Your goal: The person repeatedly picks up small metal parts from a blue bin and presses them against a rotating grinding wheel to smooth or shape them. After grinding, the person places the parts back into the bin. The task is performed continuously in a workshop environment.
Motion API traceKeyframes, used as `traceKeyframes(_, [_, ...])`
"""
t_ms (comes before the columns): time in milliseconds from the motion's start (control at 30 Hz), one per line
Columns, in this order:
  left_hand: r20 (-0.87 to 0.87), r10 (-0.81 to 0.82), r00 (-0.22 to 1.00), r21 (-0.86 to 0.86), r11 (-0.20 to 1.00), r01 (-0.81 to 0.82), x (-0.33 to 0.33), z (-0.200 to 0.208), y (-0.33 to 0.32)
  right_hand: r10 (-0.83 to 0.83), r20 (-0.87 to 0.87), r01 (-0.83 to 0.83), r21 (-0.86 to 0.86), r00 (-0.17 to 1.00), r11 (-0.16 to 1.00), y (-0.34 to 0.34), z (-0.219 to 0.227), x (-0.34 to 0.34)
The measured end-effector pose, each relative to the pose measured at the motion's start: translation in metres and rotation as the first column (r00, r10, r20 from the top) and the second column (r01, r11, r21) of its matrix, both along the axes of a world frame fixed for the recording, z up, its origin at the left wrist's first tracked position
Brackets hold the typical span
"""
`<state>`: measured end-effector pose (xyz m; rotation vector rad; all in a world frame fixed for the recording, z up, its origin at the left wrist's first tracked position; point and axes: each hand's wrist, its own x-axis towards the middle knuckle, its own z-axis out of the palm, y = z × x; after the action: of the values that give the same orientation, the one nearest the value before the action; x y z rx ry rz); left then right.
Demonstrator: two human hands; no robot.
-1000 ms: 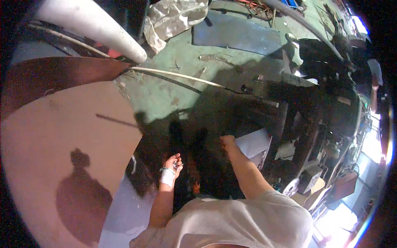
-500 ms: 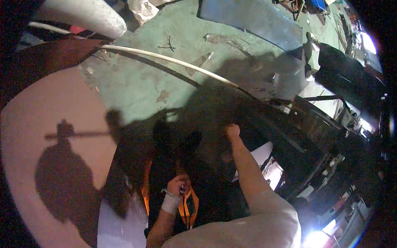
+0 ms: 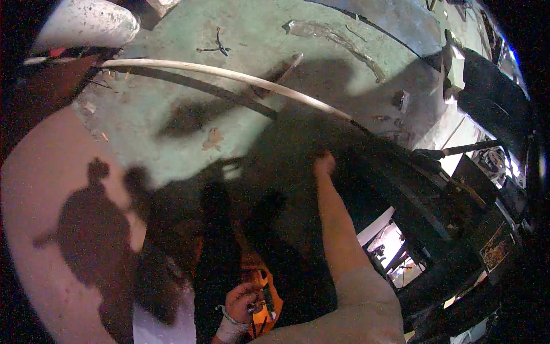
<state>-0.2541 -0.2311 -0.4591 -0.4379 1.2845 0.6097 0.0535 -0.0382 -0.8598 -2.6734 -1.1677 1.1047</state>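
Note:
My right arm stretches forward in a pale sleeve, and my right hand (image 3: 325, 164) is a closed fist against deep shadow. Whatever it may grip is lost in the dark. Low in the picture, close to my body, my left hand (image 3: 243, 301) has its fingers curled inward, with a band and a pale wrap at the wrist. What lies in these fingers I cannot make out. Just right of it is an orange thing (image 3: 275, 298) with dark parts inside, perhaps a bag or box. Dark legs or feet show faintly between the hands.
A long pale rod (image 3: 229, 77) curves across the green floor (image 3: 177, 117). Clear plastic scrap (image 3: 338, 46) and a dark twig-like piece (image 3: 219, 46) lie beyond it. At the far left is a white cylinder (image 3: 91, 23); along the right stands a dark frame (image 3: 424, 206).
The view has shifted, and the orange thing looks lower. My left hand is lower in the picture, still curled. My right fist appears slightly higher, still closed.

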Motion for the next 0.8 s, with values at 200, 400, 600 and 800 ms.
traceKeyframes(200, [-0.456, -0.187, 0.87, 0.415, 0.821, 0.394, 0.019, -0.022, -0.04, 0.525, 0.311, -0.432, -0.321, 0.793, 0.843, -0.089, 0.045, 0.008])
traceKeyframes(400, [-0.129, 0.186, 0.974, 0.058, 0.982, -0.18, 0.013, 0.003, -0.044, 0.933, -0.019, -0.859, -0.399, 0.358, 0.321, -0.167, 0.208, -0.1])
traceKeyframes(600, [0.053, 0.313, 0.948, 0.069, 0.946, -0.316, 0.01, 0.044, -0.108, -0.159, -0.635, -0.024, -0.269, 0.756, 0.963, -0.159, 0.376, -0.174])
traceKeyframes(800, [0.367, 0.46, 0.809, 0.131, 0.835, -0.534, -0.053, 0.194, -0.055, -0.436, -0.839, 0.063, -0.441, 0.327, 0.896, -0.086, 0.647, -0.216])
